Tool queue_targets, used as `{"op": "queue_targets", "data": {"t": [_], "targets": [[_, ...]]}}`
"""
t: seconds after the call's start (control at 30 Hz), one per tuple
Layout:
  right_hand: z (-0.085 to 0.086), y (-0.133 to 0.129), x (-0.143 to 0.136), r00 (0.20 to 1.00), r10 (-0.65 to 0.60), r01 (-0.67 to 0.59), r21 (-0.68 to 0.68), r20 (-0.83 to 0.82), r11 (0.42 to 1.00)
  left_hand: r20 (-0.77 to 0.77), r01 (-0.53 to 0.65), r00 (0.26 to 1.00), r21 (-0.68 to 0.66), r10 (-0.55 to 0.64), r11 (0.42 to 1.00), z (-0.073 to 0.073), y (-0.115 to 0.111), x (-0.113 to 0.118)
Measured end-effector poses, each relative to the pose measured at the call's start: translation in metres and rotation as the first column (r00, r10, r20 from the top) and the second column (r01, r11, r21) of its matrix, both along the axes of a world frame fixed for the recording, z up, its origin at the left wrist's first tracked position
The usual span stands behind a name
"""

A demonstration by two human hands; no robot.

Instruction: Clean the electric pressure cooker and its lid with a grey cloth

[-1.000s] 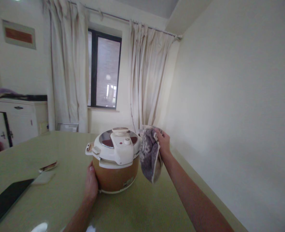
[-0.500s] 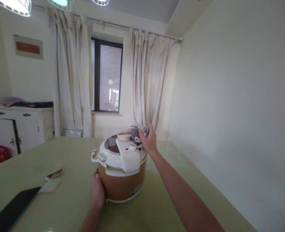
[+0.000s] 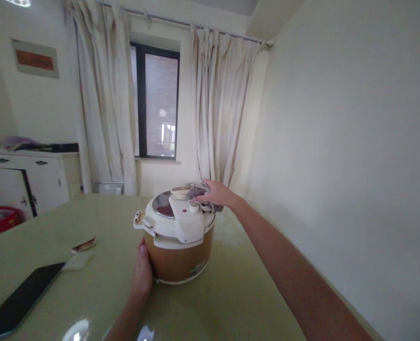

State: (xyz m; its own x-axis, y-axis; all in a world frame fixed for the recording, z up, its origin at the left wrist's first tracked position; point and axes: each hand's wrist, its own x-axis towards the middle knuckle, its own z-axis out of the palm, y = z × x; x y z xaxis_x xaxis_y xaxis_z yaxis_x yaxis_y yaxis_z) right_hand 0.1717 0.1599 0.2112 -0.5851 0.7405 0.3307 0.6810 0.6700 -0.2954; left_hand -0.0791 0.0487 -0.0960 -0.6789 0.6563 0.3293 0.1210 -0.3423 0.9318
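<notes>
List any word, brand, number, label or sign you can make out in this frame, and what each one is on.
No text can be read.
Label low on the side of the cooker: too small and blurred to read.
Wall panel, upper left: no legible lettering.
Knob on the lid: no readable markings.

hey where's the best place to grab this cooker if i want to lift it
Probably low on the round brown body, one palm from the left and one from the right. It stands upright, and the wide white lid overhangs those sides; the cloth and right hand crowd the top.
</notes>
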Motion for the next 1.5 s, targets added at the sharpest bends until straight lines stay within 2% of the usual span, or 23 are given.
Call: {"op": "queue_targets", "data": {"t": [0.13,0.27,0.37,0.43,0.5,0.57,0.63,0.7,0.8,0.9,0.97,1.03,1.13,1.23,1.33,1.4,1.5], "targets": [[0.003,-0.007,0.005,0.988,-0.103,0.100,0.036,0.116,0.994,-0.002,-0.024,1.000,-0.020,0.024,1.000,-0.004,0.002,-0.002],[0.011,-0.013,0.016,0.965,-0.118,0.126,-0.021,0.234,0.992,0.002,-0.048,0.999,-0.020,0.048,0.999,-0.008,0.009,-0.003],[0.002,-0.015,0.028,0.974,-0.099,0.109,-0.037,0.205,0.993,0.002,-0.055,0.998,-0.007,0.055,0.998,-0.010,0.013,-0.003],[-0.018,-0.019,0.036,0.994,-0.088,0.089,-0.024,0.058,0.996,-0.003,-0.067,0.998,0.003,0.067,0.998,-0.010,0.014,-0.003],[-0.046,-0.025,0.043,0.983,-0.072,0.077,0.022,-0.171,0.997,-0.015,-0.082,0.996,0.015,0.082,0.997,-0.010,0.014,-0.002],[-0.080,-0.037,0.046,0.916,-0.035,0.078,0.093,-0.399,0.993,-0.027,-0.089,0.996,0.009,0.089,0.996,-0.010,0.013,-0.001],[-0.114,-0.052,0.044,0.837,0.034,0.070,0.167,-0.546,0.984,-0.032,-0.093,0.995,-0.024,0.093,0.995,-0.010,0.013,-0.001],[-0.147,-0.070,0.039,0.788,0.045,0.111,0.215,-0.613,0.970,-0.033,-0.095,0.995,-0.056,0.093,0.994,-0.010,0.013,-0.001],[-0.189,-0.095,0.027,0.760,0.069,0.157,0.286,-0.646,0.945,-0.038,-0.094,0.995,-0.066,0.091,0.993,-0.009,0.013,-0.002],[-0.212,-0.108,0.021,0.739,0.120,0.160,0.346,-0.663,0.924,-0.027,-0.090,0.996,-0.062,0.088,0.994,-0.008,0.011,-0.001],[-0.212,-0.107,0.022,0.729,0.140,0.154,0.360,-0.669,0.920,-0.016,-0.062,0.998,-0.045,0.061,0.997,-0.007,0.009,0.000],[-0.197,-0.101,0.026,0.733,0.142,0.138,0.350,-0.666,0.927,-0.009,-0.036,0.999,-0.044,0.035,0.998,-0.007,0.008,0.001],[-0.157,-0.083,0.034,0.765,0.094,0.117,0.281,-0.637,0.953,0.003,-0.036,0.999,-0.048,0.036,0.998,-0.008,0.008,0.001],[-0.112,-0.060,0.038,0.832,0.025,0.103,0.198,-0.555,0.975,0.024,-0.037,0.999,-0.027,0.038,0.999,-0.008,0.010,0.000],[-0.084,-0.036,0.040,0.888,-0.045,0.111,0.118,-0.458,0.987,0.021,-0.038,0.999,-0.022,0.039,0.999,-0.008,0.010,-0.001],[-0.082,-0.023,0.041,0.889,-0.111,0.145,0.045,-0.443,0.988,-0.002,-0.038,0.999,-0.016,0.038,0.999,-0.008,0.010,-0.001],[-0.105,-0.018,0.043,0.841,-0.136,0.170,0.018,-0.524,0.985,-0.035,-0.051,0.998,-0.010,0.050,0.999,-0.010,0.011,-0.002]]}}
